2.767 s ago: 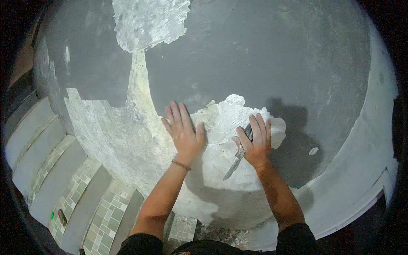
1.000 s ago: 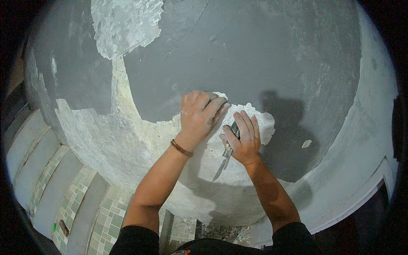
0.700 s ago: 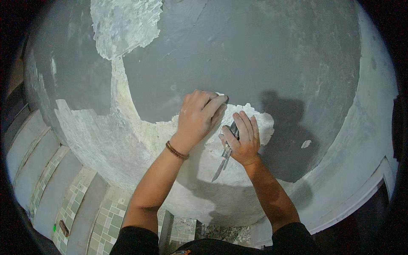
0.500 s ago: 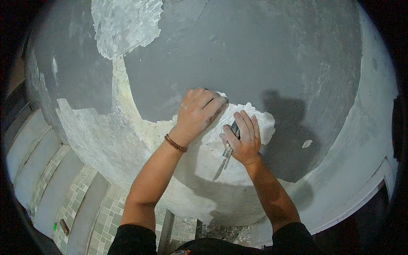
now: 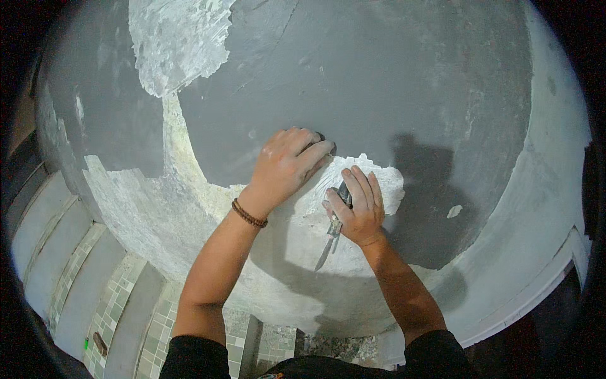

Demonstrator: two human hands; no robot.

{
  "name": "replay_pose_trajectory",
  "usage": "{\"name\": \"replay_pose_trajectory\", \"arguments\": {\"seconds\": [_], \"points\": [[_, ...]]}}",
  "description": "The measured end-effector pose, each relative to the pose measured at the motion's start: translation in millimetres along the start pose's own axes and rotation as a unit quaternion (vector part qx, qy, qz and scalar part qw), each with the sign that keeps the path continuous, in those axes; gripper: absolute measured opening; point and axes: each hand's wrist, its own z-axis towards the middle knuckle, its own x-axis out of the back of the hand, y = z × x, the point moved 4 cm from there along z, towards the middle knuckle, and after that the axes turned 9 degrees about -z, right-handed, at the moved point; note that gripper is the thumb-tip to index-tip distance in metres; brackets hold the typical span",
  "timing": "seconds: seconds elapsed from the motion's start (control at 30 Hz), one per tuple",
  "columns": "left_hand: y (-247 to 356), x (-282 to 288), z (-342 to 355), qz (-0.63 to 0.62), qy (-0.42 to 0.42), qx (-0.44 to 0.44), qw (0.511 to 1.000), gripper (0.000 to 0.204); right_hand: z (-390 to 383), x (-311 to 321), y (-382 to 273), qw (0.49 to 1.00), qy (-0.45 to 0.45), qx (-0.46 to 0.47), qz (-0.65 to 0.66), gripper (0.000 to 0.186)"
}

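Note:
My left hand (image 5: 287, 163) is closed with curled fingers against the grey wall (image 5: 353, 82). A dark edge shows beyond its fingertips, but most of what it grips is hidden. White bare plaster (image 5: 385, 189) with a ragged edge lies just right of its fingers. Over that patch, my right hand (image 5: 363, 211) is wrapped round the black handle of a narrow-bladed scraper (image 5: 327, 246). The metal blade points down and slightly left, away from the grey layer. Several of the right hand's fingers lie stretched against the plaster.
Another rough white patch (image 5: 180, 47) shows at the upper left. Steps with green tiles (image 5: 113, 300) descend at the lower left, where a small brown piece (image 5: 100, 344) lies. Rubble (image 5: 344, 347) sits at the wall's foot. A pale frame (image 5: 524, 309) edges a dark opening at right.
My left hand has shifted slightly left along the grey layer, uncovering more of the white plaster's edge. The right hand stays near the same spot with the scraper. The view has tilted a little.

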Motion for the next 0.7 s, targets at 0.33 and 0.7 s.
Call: {"name": "replay_pose_trajectory", "arguments": {"seconds": [0.33,0.7], "points": [[-3.2,0.4,3.5,0.025,0.002,-0.074,0.997,0.020,1.4,0.7,1.0,1.000,0.004,0.000,0.003,0.027],[-3.9,-1.9,2.1,0.031,0.002,-0.068,0.997,0.030,0.0,1.5,3.4,1.000,-0.005,0.004,0.003,0.030]]}}
